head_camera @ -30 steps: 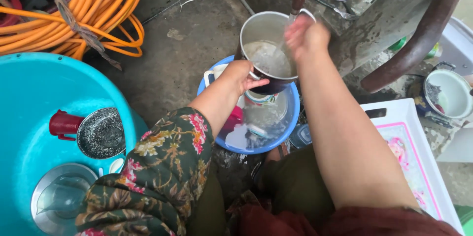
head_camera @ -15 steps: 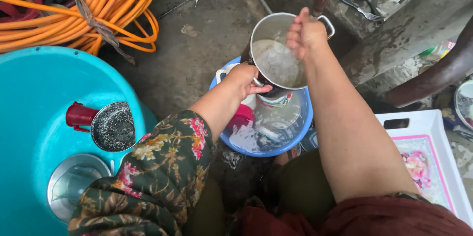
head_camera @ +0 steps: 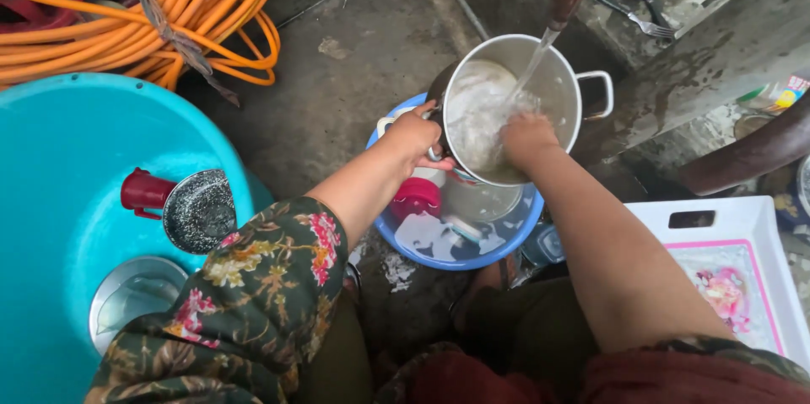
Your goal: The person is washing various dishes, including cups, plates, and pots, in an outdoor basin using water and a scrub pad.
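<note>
Left hand [head_camera: 413, 136] grips the rim of a round steel pot [head_camera: 564, 83] above a blue plastic basin [head_camera: 498, 254]; right hand [head_camera: 525, 136], fingers curled together, presses inside under running water [head_camera: 527, 73].

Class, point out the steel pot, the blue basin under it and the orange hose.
Steel pot [head_camera: 564, 83], head view, inner wall on the right.
Blue basin [head_camera: 472, 259], head view, near rim.
Orange hose [head_camera: 169, 12], head view, middle of the coil.

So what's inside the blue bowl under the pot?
The blue bowl holds water, a red cup and a clear lid or dish. The metal pot, held by the left hand, covers the bowl's far half, so anything there is hidden.
</note>
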